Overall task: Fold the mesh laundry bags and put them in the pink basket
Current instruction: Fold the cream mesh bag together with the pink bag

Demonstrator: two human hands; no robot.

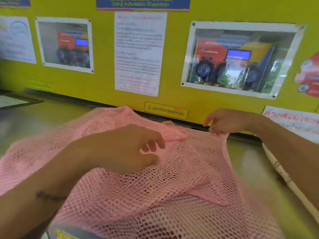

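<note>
Yellow wall with posted notices behind steel worktop [250, 163]. Item: pink mesh laundry bag [172, 187], spread flat. My right hand [226, 121] pinches its far right corner; my left hand [127, 149] hovers over it, loosely curled, empty. Step: spreading, probably. Next: first fold. Basket unseen.

A laundry shop, the kind with coin washing machines. Shown by the bright yellow wall [181, 100] with a blue sign [143, 3] on top about detergent, softener and an automatic dispenser. Two little windows [241, 57] in the wall, with red and yellow soap pump boxes behind them. A white paper notice [139, 52] with washing steps taped between. A shiny metal folding table [255, 161] below, with a pink mesh laundry bag [172, 187] spread out on it.
</note>
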